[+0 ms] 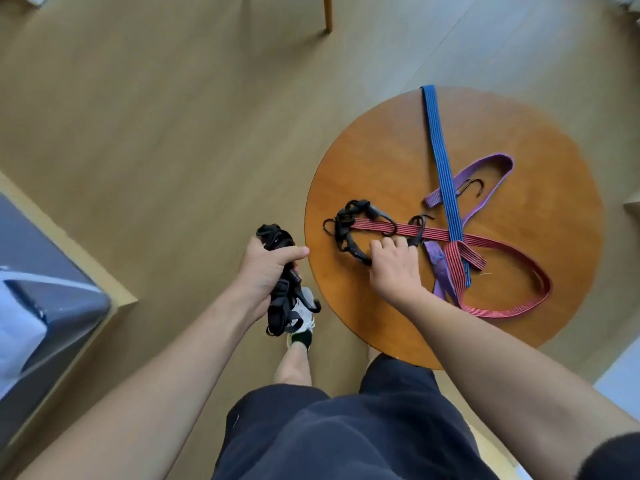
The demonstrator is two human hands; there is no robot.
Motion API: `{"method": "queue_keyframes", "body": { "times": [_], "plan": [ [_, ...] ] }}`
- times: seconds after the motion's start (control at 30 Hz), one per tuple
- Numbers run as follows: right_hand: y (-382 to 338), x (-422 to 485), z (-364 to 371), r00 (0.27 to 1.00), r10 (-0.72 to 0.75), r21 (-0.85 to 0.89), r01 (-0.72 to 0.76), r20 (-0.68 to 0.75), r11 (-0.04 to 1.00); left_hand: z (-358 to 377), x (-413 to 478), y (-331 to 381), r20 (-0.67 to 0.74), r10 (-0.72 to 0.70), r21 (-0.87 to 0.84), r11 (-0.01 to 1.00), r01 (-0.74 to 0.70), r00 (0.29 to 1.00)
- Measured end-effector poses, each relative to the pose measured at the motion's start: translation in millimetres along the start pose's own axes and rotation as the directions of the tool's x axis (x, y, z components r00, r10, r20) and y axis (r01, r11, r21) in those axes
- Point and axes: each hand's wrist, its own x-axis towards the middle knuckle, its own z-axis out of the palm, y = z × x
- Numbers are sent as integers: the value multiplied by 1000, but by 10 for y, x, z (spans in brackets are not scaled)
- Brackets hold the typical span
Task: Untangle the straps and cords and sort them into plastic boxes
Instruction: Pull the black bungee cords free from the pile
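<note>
Currently our left hand (266,268) clenches black strap bundle (281,301); right hand (394,270) grasps black cord (343,235) on round wooden table (381,150).

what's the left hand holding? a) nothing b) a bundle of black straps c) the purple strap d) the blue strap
b: the left hand grips a bundle of black straps beside the table; the blue strap and purple strap lie on the table, where the right hand grips a black cord.

I note a round wooden table (381,161) standing on a pale wood floor (156,116); one wooden furniture leg (328,12) at the top edge.
</note>
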Motion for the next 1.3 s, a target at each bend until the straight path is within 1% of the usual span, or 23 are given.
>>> {"method": "queue_keyframes", "body": {
  "times": [0.07,0.1,0.13,0.23,0.27,0.3,0.37,0.47,0.53,0.57,0.63,0.67,0.73,0.8,0.83,0.87,0.9,0.93,1.0,1.07,1.1,1.17,1.3],
  "plan": [
    [48,19,-39,996,2,-30,0,89,1000,19,-25,6,-10,23,3,1000,-23,1000],
    [83,10,-103,993,-6,-19,8,120,1000,35,-47,35,-13,40,3,999,-40,999],
    [123,-10,-182,993,-12,18,10,118,1000,52,-79,70,-13,59,11,998,-59,998],
    [201,-121,-586,999,2,192,5,-34,981,120,-199,239,29,110,68,991,-112,994],
    [218,-169,-758,997,5,281,19,-82,959,148,-242,317,59,134,83,987,-139,989],
    [228,-233,-953,993,15,407,33,-114,913,178,-289,403,90,163,89,981,-171,982],
    [240,-373,-1346,992,45,667,48,-122,744,230,-423,626,140,231,103,964,-246,963],
    [282,-650,-1910,986,72,864,93,-147,494,300,-667,1021,251,354,156,904,-398,901],
    [285,-906,-2216,983,23,940,168,-183,296,320,-856,1296,361,449,180,827,-533,817],
    [275,-1049,-2353,978,-1,954,204,-209,218,329,-954,1436,422,496,188,771,-608,759],
    [240,-1311,-2577,965,-48,957,263,-259,119,372,-1143,1695,558,555,178,647,-742,618],
    [195,-1469,-2686,954,-57,950,297,-293,91,392,-1278,1820,645,556,155,577,-802,525],
    [78,-1795,-2879,933,-49,929,359,-356,91,446,-1539,2009,788,498,117,457,-882,362],
    [-41,-2117,-3018,911,20,903,404,-411,150,526,-1784,2093,885,412,78,328,-942,216],
    [-94,-2276,-3047,898,69,889,417,-435,188,573,-1884,2092,911,380,59,271,-961,163],
    [-134,-2442,-3041,879,131,877,423,-458,226,621,-1974,2067,922,367,32,239,-970,121],
    [-161,-2597,-3008,856,203,869,424,-476,255,669,-2057,2027,923,375,1,230,-973,89],
    [-180,-2747,-2945,824,289,868,420,-487,265,710,-2139,1974,922,382,-28,245,-969,70],
    [-227,-3061,-2728,732,484,877,422,-480,231,788,-2325,1832,935,351,-78,342,-936,50],
    [-292,-3362,-2459,638,624,871,467,-451,152,871,-2536,1664,961,274,-102,474,-875,36],
    [-329,-3505,-2324,607,664,863,492,-437,118,913,-2666,1568,975,222,-101,528,-843,23],
    [-421,-3793,-2066,570,705,855,510,-422,99,976,-2963,1329,994,111,-84,582,-809,-23],
    [-654,-4337,-1642,543,698,839,521,-466,155,1019,-3524,759,987,-93,-54,594,-803,-135]
  ]
}}
